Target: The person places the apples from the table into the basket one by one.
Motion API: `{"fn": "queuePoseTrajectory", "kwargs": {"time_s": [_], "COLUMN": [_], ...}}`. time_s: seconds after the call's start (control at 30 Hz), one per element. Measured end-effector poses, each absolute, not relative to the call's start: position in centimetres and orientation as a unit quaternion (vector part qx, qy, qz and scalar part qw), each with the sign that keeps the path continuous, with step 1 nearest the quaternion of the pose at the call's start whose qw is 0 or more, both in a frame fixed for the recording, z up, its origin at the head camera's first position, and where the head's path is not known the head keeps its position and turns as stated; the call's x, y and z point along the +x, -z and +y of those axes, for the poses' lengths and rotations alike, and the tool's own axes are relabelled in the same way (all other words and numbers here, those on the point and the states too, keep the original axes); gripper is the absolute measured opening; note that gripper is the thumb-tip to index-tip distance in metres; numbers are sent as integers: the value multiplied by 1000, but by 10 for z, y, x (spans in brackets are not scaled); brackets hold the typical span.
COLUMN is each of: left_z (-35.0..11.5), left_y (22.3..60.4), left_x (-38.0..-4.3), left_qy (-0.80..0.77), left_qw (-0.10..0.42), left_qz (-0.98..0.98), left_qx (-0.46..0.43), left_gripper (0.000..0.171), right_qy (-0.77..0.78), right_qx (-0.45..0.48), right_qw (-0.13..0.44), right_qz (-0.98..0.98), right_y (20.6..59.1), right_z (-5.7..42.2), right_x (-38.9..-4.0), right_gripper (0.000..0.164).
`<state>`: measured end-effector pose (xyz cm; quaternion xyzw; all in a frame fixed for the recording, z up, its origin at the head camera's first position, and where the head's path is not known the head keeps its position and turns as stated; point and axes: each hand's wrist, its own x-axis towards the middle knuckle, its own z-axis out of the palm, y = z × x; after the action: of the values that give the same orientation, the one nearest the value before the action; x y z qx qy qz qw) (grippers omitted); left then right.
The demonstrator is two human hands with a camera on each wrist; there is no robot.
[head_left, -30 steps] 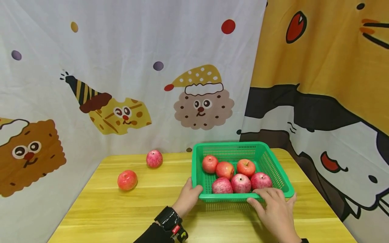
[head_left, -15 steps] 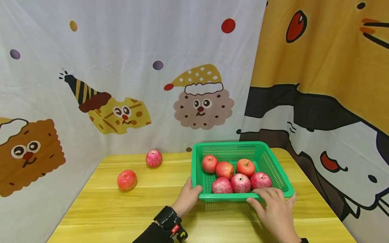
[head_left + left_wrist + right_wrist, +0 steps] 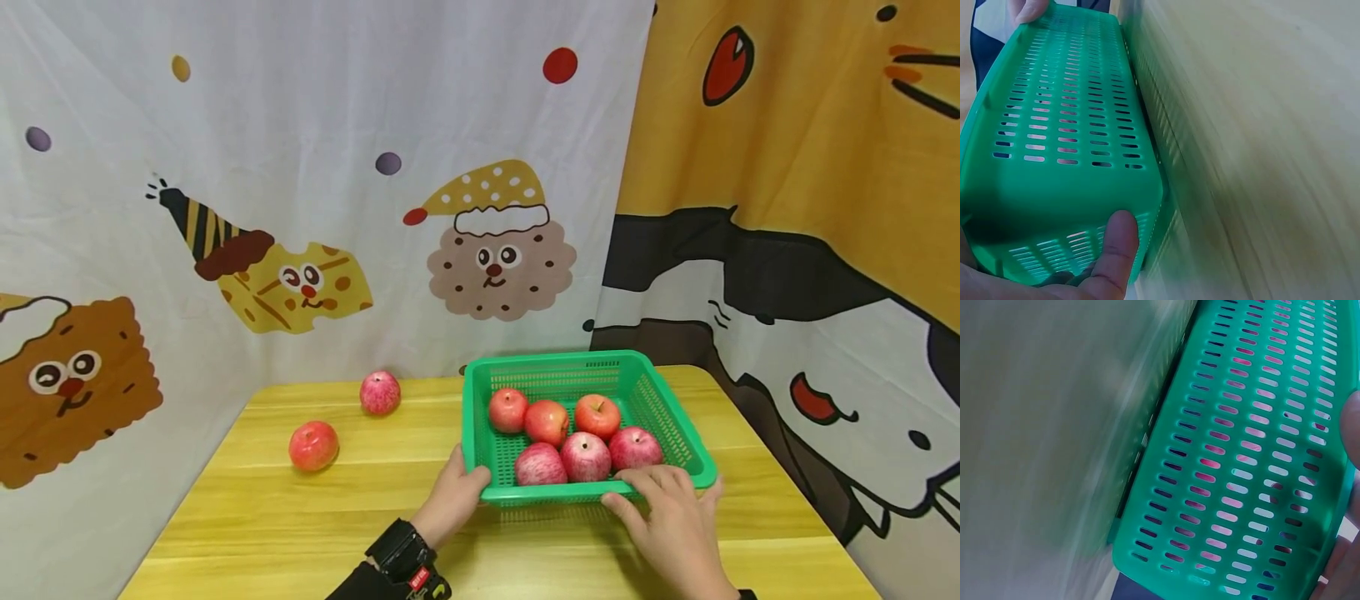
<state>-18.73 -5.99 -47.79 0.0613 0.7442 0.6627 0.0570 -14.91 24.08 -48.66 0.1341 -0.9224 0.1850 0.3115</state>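
Observation:
A green slotted plastic basket (image 3: 540,495) stands on the wooden table, right of centre, with several red apples (image 3: 587,457) grouped inside. My left hand (image 3: 453,493) grips its near left corner, thumb on the front side and fingers along the left side. Toward the right end of the front rim, my right hand (image 3: 670,518) holds on with fingers over the edge and thumb in front. In the left wrist view the thumb (image 3: 1119,250) lies against the basket's slotted wall (image 3: 1054,194). Pink apple skin shows through the slots of the basket wall (image 3: 1166,528) in the right wrist view.
On the left side of the table (image 3: 300,525) lie two apples apart from the basket, a red one (image 3: 313,446) and a striped pinkish one (image 3: 380,392) nearer the back edge. Behind hangs a cartoon-printed curtain (image 3: 315,125), which continues along the right side.
Between the last two head frames the basket has shifted slightly left and toward me, both hands moving with it. The two apples on the table have stayed in place.

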Motion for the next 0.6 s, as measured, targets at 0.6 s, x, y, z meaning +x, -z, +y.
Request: {"fn": "queuePoseTrajectory", "kwargs": {"time_s": [0.6], "left_z": [-201], "left_y": [466], "left_x": [-210], "left_qy": [-241], "left_qw": [-278], "left_qz": [926], "left_qx": [84], "left_gripper": [50], "right_qy": [-197], "right_qx": [145], "right_qw": [311], "right_qz": [-918], "right_y": [489], "right_z": [231], "right_x": [-146], "right_gripper": [33]}}
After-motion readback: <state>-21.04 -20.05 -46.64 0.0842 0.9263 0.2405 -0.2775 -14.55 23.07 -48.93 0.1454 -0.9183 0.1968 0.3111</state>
